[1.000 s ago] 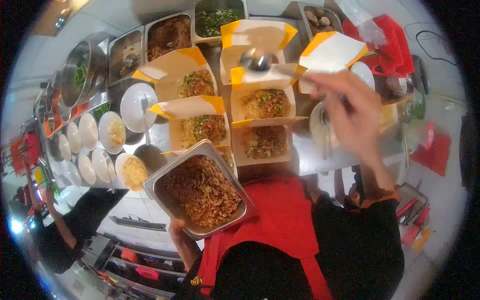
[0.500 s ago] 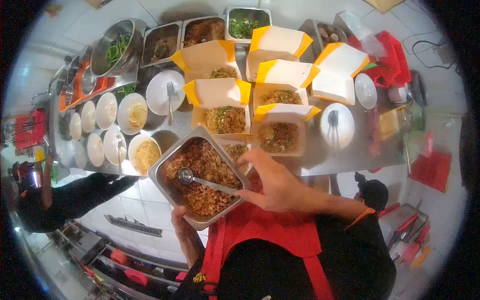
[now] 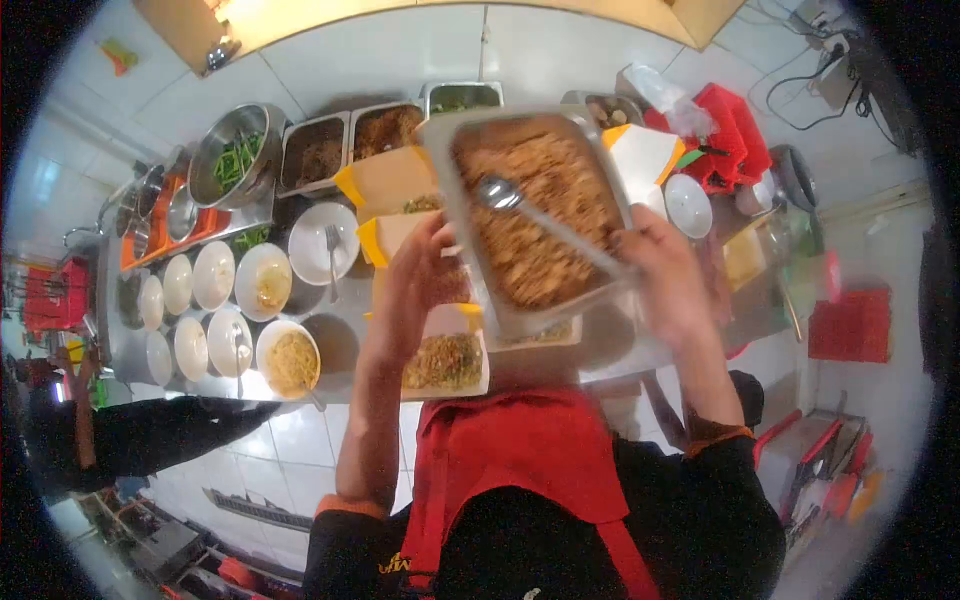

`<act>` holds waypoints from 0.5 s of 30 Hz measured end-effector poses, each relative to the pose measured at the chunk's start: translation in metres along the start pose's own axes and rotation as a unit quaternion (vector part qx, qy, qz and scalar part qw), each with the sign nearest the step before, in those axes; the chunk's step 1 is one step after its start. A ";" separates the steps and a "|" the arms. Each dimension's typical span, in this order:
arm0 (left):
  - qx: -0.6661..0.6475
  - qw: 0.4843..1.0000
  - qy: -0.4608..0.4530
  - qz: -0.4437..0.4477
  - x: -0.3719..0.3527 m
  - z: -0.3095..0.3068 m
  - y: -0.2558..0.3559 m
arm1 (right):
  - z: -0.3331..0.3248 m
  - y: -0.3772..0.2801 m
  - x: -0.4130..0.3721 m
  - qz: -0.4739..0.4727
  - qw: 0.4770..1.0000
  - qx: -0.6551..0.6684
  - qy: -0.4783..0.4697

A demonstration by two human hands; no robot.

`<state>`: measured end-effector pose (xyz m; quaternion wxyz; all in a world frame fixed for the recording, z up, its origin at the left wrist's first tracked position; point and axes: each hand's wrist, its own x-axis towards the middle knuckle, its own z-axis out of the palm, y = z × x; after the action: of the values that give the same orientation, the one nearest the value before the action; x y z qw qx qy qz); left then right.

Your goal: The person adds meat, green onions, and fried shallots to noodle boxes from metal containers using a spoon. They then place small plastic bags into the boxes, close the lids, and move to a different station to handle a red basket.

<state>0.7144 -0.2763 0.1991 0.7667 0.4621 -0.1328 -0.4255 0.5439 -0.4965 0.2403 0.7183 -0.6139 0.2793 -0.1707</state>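
Note:
A steel pan (image 3: 500,117) full of brown shredded food (image 3: 545,165) is raised above the table and over the takeaway boxes. My left hand (image 3: 425,280) grips its left side, the fingers partly hidden by the pan. On the opposite side, my right hand (image 3: 660,260) holds the rim, close to the handle end of a metal spoon (image 3: 545,225) lying on the food. Below my left hand, a box of noodles with green bits (image 3: 445,362) shows at the table's front edge. The pan covers other yellow-and-white boxes.
Several white bowls (image 3: 214,275) stand on the left, one with noodles (image 3: 292,360). Steel pans (image 3: 318,150) and a bowl of green vegetables (image 3: 236,160) line the back. A red basket (image 3: 722,135) and a white bowl (image 3: 688,205) are at right. Another person's arm (image 3: 85,425) shows far left.
The pan has gone up, forward and to the right, and turned more upright in view. My left hand came up to its left side; my right hand moved from the spoon handle to the right rim.

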 end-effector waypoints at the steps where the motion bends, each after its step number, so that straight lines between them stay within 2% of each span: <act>1: 0.056 0.998 -0.008 0.012 0.027 0.001 0.002 | -0.007 -0.013 0.006 0.005 1.000 0.018 0.020; 3: 0.191 0.980 -0.005 0.047 0.081 0.003 -0.002 | -0.030 -0.027 0.026 -0.004 0.996 0.058 0.062; 4: 0.270 0.960 0.007 0.072 0.108 0.008 -0.003 | -0.048 -0.027 0.038 -0.013 0.996 0.073 0.044; 6: 0.505 0.841 0.059 0.184 0.164 0.020 -0.013 | -0.056 -0.037 0.061 -0.041 0.993 0.054 0.091; 8: 0.609 0.767 0.063 0.190 0.207 0.028 -0.024 | -0.060 -0.035 0.081 -0.126 0.984 0.000 0.125; 9: 0.693 0.673 0.020 0.258 0.247 0.007 -0.052 | -0.090 -0.015 0.108 -0.119 0.987 -0.016 0.103; 10: 0.734 0.670 -0.036 0.101 0.246 0.017 -0.043 | -0.116 0.005 0.140 -0.113 0.990 -0.033 0.081; 11: 0.691 0.720 -0.047 0.049 0.244 0.027 -0.034 | -0.113 0.012 0.157 -0.153 0.985 0.017 0.080; 12: 0.704 0.704 -0.081 0.034 0.228 0.038 -0.022 | -0.140 0.035 0.193 -0.099 0.991 0.023 0.091; 13: 0.719 0.690 -0.088 0.011 0.212 0.049 -0.009 | -0.125 0.031 0.198 -0.114 0.985 0.049 0.119; 14: 0.725 0.683 -0.073 0.060 0.219 0.039 -0.028 | -0.126 0.030 0.211 -0.081 0.990 0.066 0.090; 15: 0.725 0.682 -0.066 0.068 0.223 0.032 -0.044 | -0.127 0.030 0.221 -0.040 0.994 0.080 0.063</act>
<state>0.8065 -0.4777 0.1382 0.2080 0.8338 -0.4816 -0.1720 0.6369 -0.7209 0.1571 0.7385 -0.5531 0.2847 -0.2600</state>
